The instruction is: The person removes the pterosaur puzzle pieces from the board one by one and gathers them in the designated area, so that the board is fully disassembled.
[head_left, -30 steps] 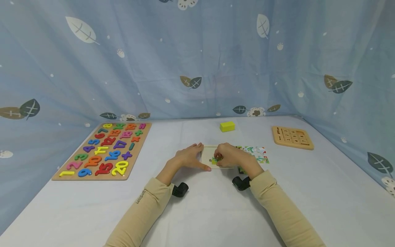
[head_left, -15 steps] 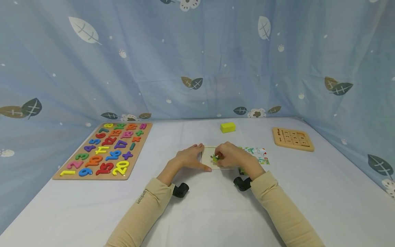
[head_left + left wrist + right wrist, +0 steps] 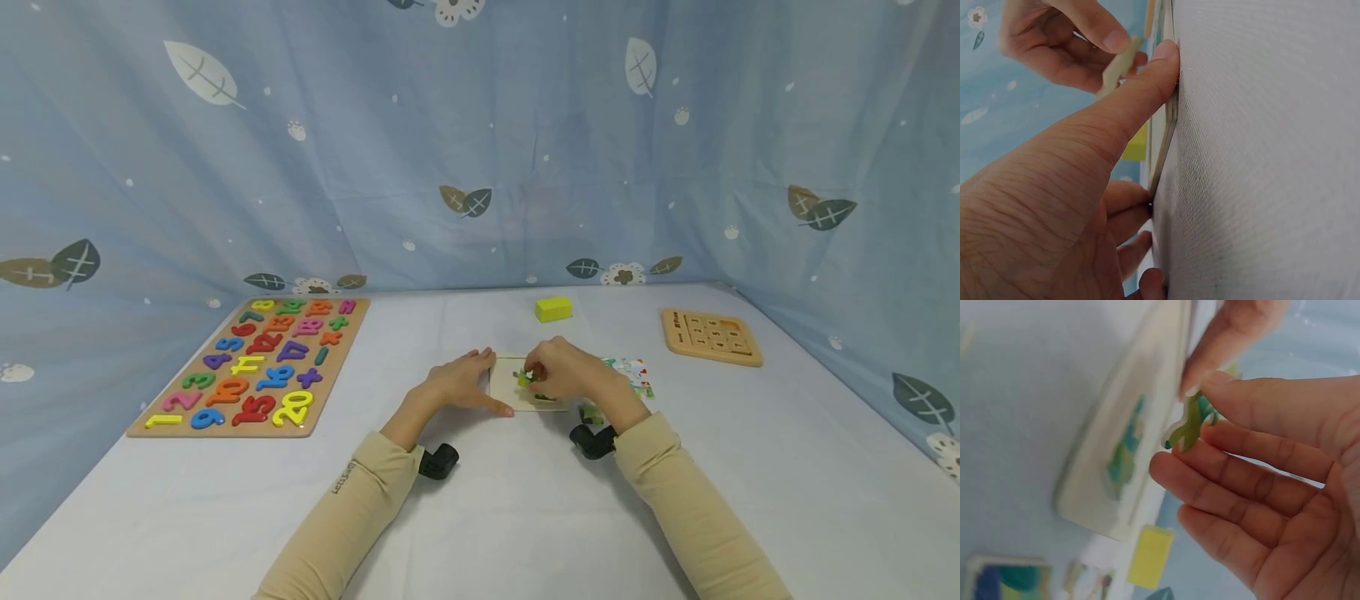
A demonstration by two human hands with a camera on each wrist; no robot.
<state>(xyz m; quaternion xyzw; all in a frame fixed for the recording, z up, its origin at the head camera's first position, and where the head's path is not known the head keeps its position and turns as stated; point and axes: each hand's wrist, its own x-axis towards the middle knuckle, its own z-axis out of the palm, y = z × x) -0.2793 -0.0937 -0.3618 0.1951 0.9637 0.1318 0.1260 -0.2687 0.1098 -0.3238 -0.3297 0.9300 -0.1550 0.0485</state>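
Note:
My right hand [image 3: 562,371] pinches a green jigsaw piece [image 3: 1191,422] between thumb and fingertips, above a shallow pale wooden puzzle tray [image 3: 504,392]. The same piece shows edge-on in the left wrist view, its pale wooden side [image 3: 1117,69] facing me. Another green and blue piece [image 3: 1124,456] lies in the tray, below the right hand. My left hand [image 3: 461,383] is spread at the tray's left side. Its thumb [image 3: 1141,84] touches the near edge, and its fingertips rest by the left edge farther back.
Loose puzzle pieces [image 3: 636,375] lie right of the tray, partly behind the right wrist, with another piece [image 3: 592,414] nearer. A yellow block [image 3: 553,309] stands behind. A colourful number board [image 3: 247,367] is at left, a wooden number slider [image 3: 711,337] at right.
My right hand has lifted slightly and shifted right with the piece it pinches, and the piece has turned. A piece in the tray has come into sight beneath it. My left hand stays put.

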